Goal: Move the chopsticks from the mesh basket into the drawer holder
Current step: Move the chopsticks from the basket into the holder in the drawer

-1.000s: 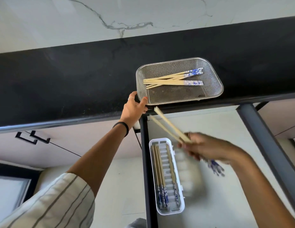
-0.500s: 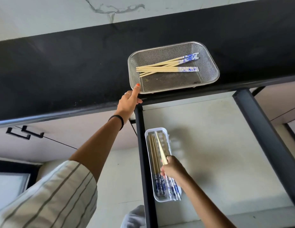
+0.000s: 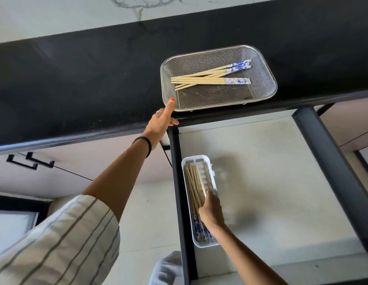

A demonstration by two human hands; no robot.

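A metal mesh basket (image 3: pixel 267 70) sits on the black counter and holds several wooden chopsticks (image 3: pixel 203 79) with blue-and-white ends. Below it, in the open drawer, a white holder (image 3: pixel 196 159) contains several more chopsticks (image 3: pixel 192 182). My right hand (image 3: pixel 211 209) lies over the middle of the holder, fingers closed on the chopsticks there. My left hand (image 3: pixel 161 122) rests at the counter edge, its index finger stretched out and touching the basket's near-left corner, holding nothing.
The pale drawer floor (image 3: pixel 271 171) spreads to the right of the holder, framed by dark metal rails (image 3: pixel 327 161). Black cabinet handles (image 3: pixel 30 161) show at the left. A white sock (image 3: pixel 168 268) appears at the bottom.
My right hand carried a pair of chopsticks down from mid-air into the holder and now presses them flat among the others. My left index finger stretched out to the basket corner.
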